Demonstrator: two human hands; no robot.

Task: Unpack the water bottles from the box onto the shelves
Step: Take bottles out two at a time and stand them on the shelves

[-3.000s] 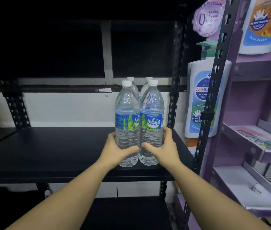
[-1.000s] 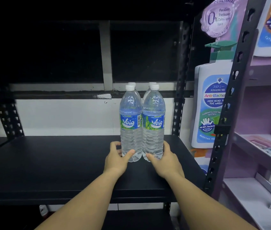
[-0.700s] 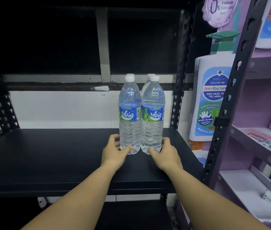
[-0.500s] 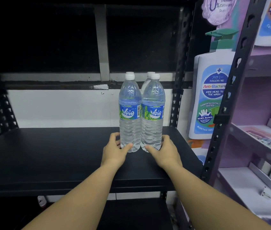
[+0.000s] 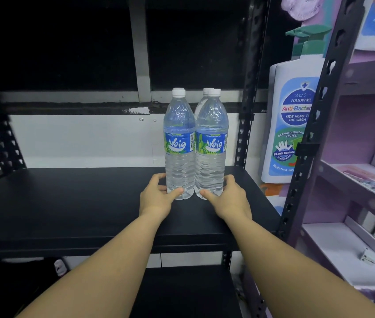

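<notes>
On the black shelf (image 5: 67, 203), left of the front-left bottle (image 5: 179, 145): bare dark board, perforated black upright (image 5: 0, 143) standing at the back corner against the white wall. Just left of that bottle's base: left hand (image 5: 156, 198) gripping it low, fingers curling round the far side, thumb (image 5: 176, 192) pressing the near face. Standing upright and touching, right of it: front-right bottle (image 5: 210, 145), blue-green "Waig" labels facing forward on both. Peeking out behind the front-right bottle: white cap and shoulder of a rear bottle (image 5: 205, 94); whether another is hiding behind the front-left one, cannot tell. Gripping the front-right bottle's base from its right: right hand (image 5: 227, 198), fingers wrapping behind, thumb lying across the front. Further right of the bottles: black corner post (image 5: 246, 99), then a big cardboard soap-bottle display (image 5: 292, 125), then purple shelving (image 5: 365, 180).
</notes>
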